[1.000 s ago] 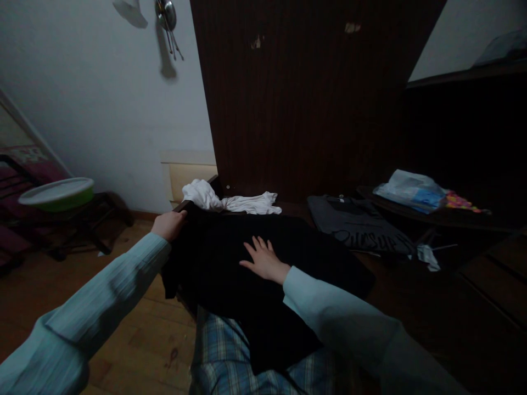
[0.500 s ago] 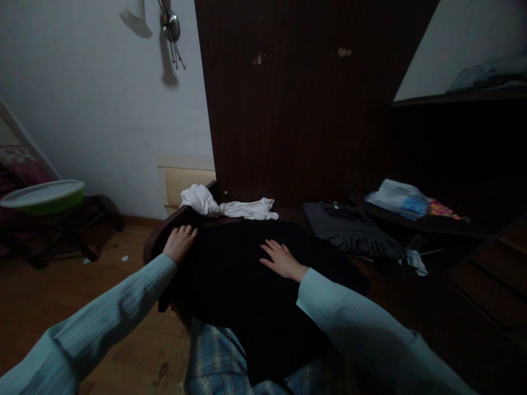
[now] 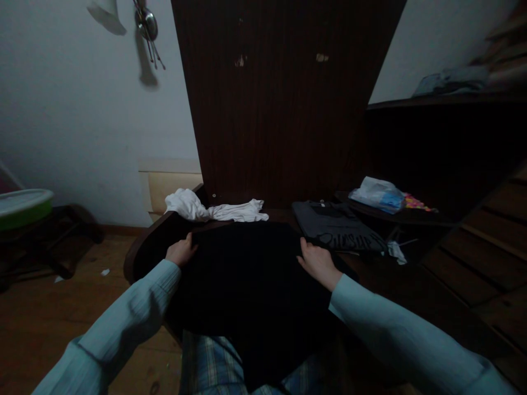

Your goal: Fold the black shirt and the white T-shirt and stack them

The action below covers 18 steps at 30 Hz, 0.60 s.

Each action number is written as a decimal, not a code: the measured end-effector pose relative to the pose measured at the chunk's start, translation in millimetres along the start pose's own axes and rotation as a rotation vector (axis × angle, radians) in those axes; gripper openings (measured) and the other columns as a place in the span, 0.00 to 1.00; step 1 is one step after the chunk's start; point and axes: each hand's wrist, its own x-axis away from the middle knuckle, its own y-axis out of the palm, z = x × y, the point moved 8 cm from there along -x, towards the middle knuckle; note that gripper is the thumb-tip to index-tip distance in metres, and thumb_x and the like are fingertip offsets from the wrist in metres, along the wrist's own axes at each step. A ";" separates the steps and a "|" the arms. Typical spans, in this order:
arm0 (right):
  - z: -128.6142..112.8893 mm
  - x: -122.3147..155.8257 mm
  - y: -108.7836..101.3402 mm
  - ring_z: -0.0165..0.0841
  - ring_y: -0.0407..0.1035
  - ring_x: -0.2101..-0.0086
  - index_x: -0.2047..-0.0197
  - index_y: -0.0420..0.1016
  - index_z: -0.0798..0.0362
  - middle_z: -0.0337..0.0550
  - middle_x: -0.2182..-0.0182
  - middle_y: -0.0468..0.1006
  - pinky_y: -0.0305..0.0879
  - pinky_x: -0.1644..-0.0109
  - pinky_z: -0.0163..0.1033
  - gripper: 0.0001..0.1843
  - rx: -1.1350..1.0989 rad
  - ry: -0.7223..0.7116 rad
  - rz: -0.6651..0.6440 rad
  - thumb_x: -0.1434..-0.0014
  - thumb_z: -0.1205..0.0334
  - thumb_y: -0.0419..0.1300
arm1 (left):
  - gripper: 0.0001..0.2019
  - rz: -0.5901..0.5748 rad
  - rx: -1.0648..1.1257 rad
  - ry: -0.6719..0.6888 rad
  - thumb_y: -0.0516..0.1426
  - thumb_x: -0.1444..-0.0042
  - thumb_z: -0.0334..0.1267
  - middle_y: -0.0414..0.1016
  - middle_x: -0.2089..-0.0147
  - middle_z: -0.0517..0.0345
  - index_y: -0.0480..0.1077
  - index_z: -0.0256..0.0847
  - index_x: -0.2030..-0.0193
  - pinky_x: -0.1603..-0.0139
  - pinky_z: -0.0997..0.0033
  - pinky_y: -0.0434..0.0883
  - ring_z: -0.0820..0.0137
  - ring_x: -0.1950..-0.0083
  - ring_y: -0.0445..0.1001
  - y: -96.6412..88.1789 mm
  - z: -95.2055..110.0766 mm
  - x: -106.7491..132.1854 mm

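A black garment (image 3: 247, 269) lies spread over a dark wooden table (image 3: 144, 249) and hangs down over my lap. My left hand (image 3: 180, 253) rests on the garment's left edge, fingers curled against the cloth. My right hand (image 3: 316, 262) sits at its right edge, fingers bent down onto the fabric. Both arms are in pale blue sleeves. Whether either hand pinches the cloth is hard to make out in the dim light.
Crumpled white cloth (image 3: 214, 207) lies at the table's far edge. A folded grey printed shirt (image 3: 335, 230) lies to the right, with a plastic bag (image 3: 376, 193) on a dark shelf behind it. A green basin (image 3: 22, 206) stands on a stand at left. A dark wardrobe rises behind.
My right hand slid from the garment's middle to its right edge. My left hand moved in along the left edge. The view shifted to the right.
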 end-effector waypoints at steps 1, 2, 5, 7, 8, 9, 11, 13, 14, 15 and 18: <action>6.0 1.2 -1.0 0.39 0.73 0.66 0.46 0.57 0.63 0.55 0.65 0.76 0.63 0.70 0.36 0.22 0.005 0.012 0.007 0.42 0.63 0.51 | 0.24 -0.008 0.008 -0.009 0.41 0.41 0.43 0.72 0.53 0.37 0.52 0.29 0.42 0.61 0.66 0.68 0.58 0.53 0.73 1.8 -1.9 -2.4; 12.6 1.8 -1.8 0.39 0.73 0.67 0.46 0.57 0.63 0.55 0.67 0.76 0.62 0.71 0.36 0.22 0.011 0.027 0.012 0.42 0.63 0.51 | 0.24 -0.007 0.014 -0.017 0.41 0.41 0.43 0.72 0.54 0.37 0.54 0.30 0.43 0.61 0.66 0.68 0.58 0.53 0.73 3.0 -3.5 -4.4; 29.9 1.2 -2.5 0.41 0.73 0.68 0.49 0.60 0.62 0.54 0.68 0.77 0.61 0.72 0.36 0.18 0.030 0.055 0.006 0.42 0.63 0.51 | 0.22 0.029 0.023 -0.043 0.41 0.41 0.40 0.73 0.54 0.37 0.54 0.29 0.43 0.60 0.67 0.68 0.59 0.53 0.73 2.9 -6.4 -9.7; 35.7 0.0 -2.2 0.40 0.73 0.67 0.51 0.62 0.59 0.53 0.68 0.78 0.60 0.72 0.35 0.16 0.033 0.041 0.001 0.42 0.63 0.51 | 0.21 0.045 0.035 -0.051 0.41 0.41 0.38 0.72 0.54 0.38 0.57 0.30 0.44 0.59 0.67 0.68 0.59 0.53 0.72 2.0 -6.4 -12.8; 37.8 -0.6 -2.9 0.40 0.73 0.67 0.52 0.63 0.58 0.52 0.68 0.78 0.60 0.72 0.35 0.15 0.030 0.038 0.008 0.42 0.63 0.51 | 0.19 0.049 0.042 -0.051 0.42 0.41 0.38 0.72 0.53 0.39 0.59 0.31 0.46 0.59 0.67 0.68 0.59 0.52 0.72 1.5 -6.0 -14.1; 39.9 -0.9 -4.3 0.39 0.73 0.67 0.53 0.64 0.57 0.51 0.68 0.78 0.59 0.72 0.34 0.14 0.022 0.039 0.020 0.41 0.62 0.50 | 0.18 0.055 0.050 -0.053 0.42 0.41 0.37 0.72 0.53 0.39 0.61 0.32 0.49 0.59 0.67 0.68 0.59 0.52 0.72 0.8 -5.7 -15.1; 44.6 -1.0 -8.7 0.38 0.73 0.67 0.56 0.65 0.55 0.49 0.68 0.78 0.58 0.73 0.33 0.12 -0.008 0.060 0.052 0.40 0.60 0.48 | 0.16 0.076 0.066 -0.071 0.42 0.42 0.37 0.73 0.55 0.40 0.63 0.33 0.52 0.60 0.66 0.69 0.59 0.53 0.73 -1.3 -6.6 -16.0; 48.9 -0.1 -13.7 0.37 0.73 0.67 0.57 0.65 0.54 0.47 0.68 0.78 0.57 0.74 0.33 0.11 -0.043 0.085 0.082 0.39 0.59 0.47 | 0.16 0.098 0.078 -0.093 0.42 0.42 0.37 0.74 0.56 0.40 0.62 0.33 0.52 0.61 0.66 0.69 0.59 0.54 0.73 -2.7 -8.2 -15.7; 50.8 0.7 -15.8 0.37 0.73 0.68 0.57 0.65 0.53 0.46 0.69 0.78 0.57 0.74 0.33 0.11 -0.058 0.100 0.093 0.39 0.59 0.47 | 0.16 0.103 0.082 -0.099 0.42 0.42 0.37 0.74 0.57 0.40 0.61 0.32 0.52 0.61 0.66 0.69 0.59 0.54 0.73 -2.7 -8.7 -15.4; 52.0 1.7 -17.2 0.37 0.73 0.69 0.56 0.65 0.54 0.46 0.70 0.78 0.57 0.74 0.33 0.11 -0.072 0.113 0.099 0.39 0.59 0.46 | 0.16 0.107 0.083 -0.101 0.42 0.42 0.37 0.74 0.57 0.39 0.61 0.32 0.52 0.61 0.66 0.69 0.58 0.55 0.73 -2.3 -8.7 -15.1; 44.9 4.0 -17.5 0.36 0.73 0.69 0.53 0.62 0.55 0.45 0.69 0.77 0.59 0.72 0.33 0.12 -0.141 0.088 0.106 0.39 0.61 0.47 | 0.16 0.120 0.082 -0.091 0.41 0.42 0.37 0.74 0.58 0.38 0.60 0.31 0.52 0.62 0.66 0.68 0.58 0.55 0.73 0.0 -6.5 -14.2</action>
